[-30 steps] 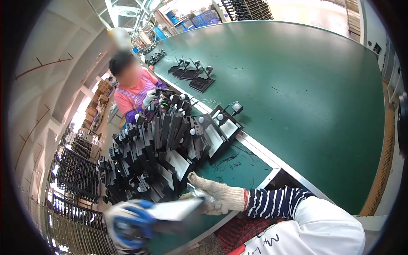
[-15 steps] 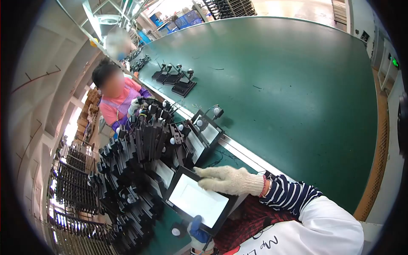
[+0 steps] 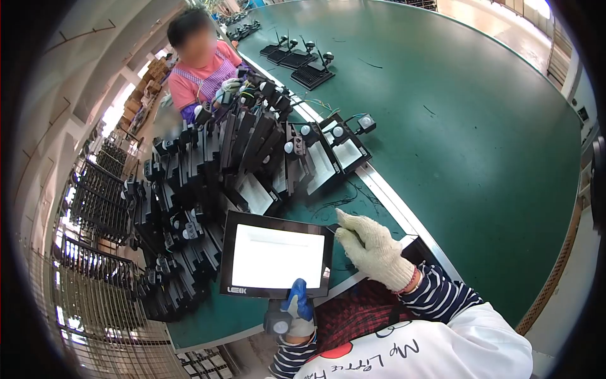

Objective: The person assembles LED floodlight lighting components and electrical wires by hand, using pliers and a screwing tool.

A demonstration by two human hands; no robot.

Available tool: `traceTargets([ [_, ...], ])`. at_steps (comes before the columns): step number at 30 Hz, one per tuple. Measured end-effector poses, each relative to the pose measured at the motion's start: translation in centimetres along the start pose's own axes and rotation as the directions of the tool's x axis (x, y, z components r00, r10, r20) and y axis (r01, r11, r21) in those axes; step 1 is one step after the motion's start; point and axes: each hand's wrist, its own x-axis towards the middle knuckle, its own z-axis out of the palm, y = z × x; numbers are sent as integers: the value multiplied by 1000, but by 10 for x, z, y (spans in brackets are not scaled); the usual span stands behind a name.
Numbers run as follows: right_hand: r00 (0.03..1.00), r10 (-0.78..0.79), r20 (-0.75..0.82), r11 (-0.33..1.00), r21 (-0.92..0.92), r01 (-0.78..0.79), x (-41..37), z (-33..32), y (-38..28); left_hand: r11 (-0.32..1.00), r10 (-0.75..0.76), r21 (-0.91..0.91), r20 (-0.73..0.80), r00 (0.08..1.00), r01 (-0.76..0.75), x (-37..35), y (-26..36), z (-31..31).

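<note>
A black LED floodlight (image 3: 279,258) with a bright white front panel is held tilted in front of me, the maker's mark at its lower left corner. My left hand (image 3: 299,304), in a blue-and-white glove, grips its lower edge, the thumb over the front. Beside that hand sits a black motion sensor (image 3: 278,323) with a round white lens. My right hand (image 3: 374,249), in a cream knitted glove, is at the light's right edge. Its fingers are stretched out and its thumb is apart from them; the fingertips are at or very near the frame.
Many similar floodlights (image 3: 252,136) are stacked at the left, wires trailing from some. Several more (image 3: 314,76) lie farther along the green table (image 3: 467,145). A metal rail (image 3: 394,201) crosses the table. Across the stack, a gloved co-worker (image 3: 205,76) handles lights.
The floodlight has turned more level and moved slightly left and up. My right hand has slid off the front panel to its right edge. My view has shifted.
</note>
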Motion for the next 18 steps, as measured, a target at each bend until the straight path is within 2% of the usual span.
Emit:
traceTargets([
  [8,996,-87,33,996,19,87,6,5,3,997,76,25,52,996,-78,-3,-56,-49],
  [16,996,-72,58,997,22,71,14,3,-20,986,55,158,28,998,-59,-22,-20,-40],
  [18,996,-85,23,996,31,84,13,7,-21,976,51,211,38,998,-58,-27,-8,-37],
])
